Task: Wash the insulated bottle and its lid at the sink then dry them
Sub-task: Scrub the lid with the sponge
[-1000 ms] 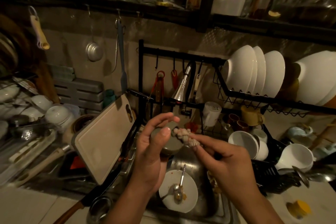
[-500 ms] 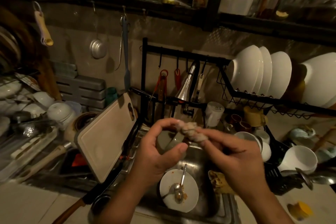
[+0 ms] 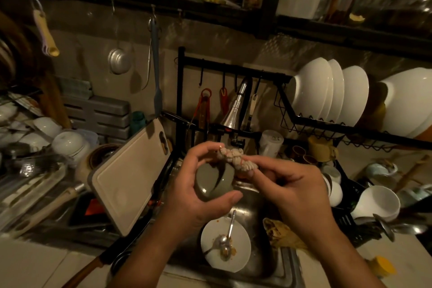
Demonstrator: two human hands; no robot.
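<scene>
The dim, warm light leaves much unclear: the jars on the dark upper shelf [image 3: 350, 30] are murky, the crockery heaped at the left edge is blurred, and the insulated bottle's body cannot be picked out anywhere. The grey-green round lid [image 3: 214, 181] shows only in part, its lower side covered by the left hand [image 3: 198, 194], which is curled around it with the thumb beneath and the fingers arched over the top. A pale braided, beaded cord strap [image 3: 236, 159] runs from the lid's upper edge toward the right hand [image 3: 297, 192], whose fingertips are pinched closed on the strap's far end; how it joins the lid is hard to make out. Lid and strap sit between the two hands, above the stainless steel sink [image 3: 287, 271] and in front of the chrome faucet [image 3: 236, 110]. Below lies a soiled white round plate [image 3: 240, 250] with a metal spoon [image 3: 228, 238], partly hidden by the left forearm.
</scene>
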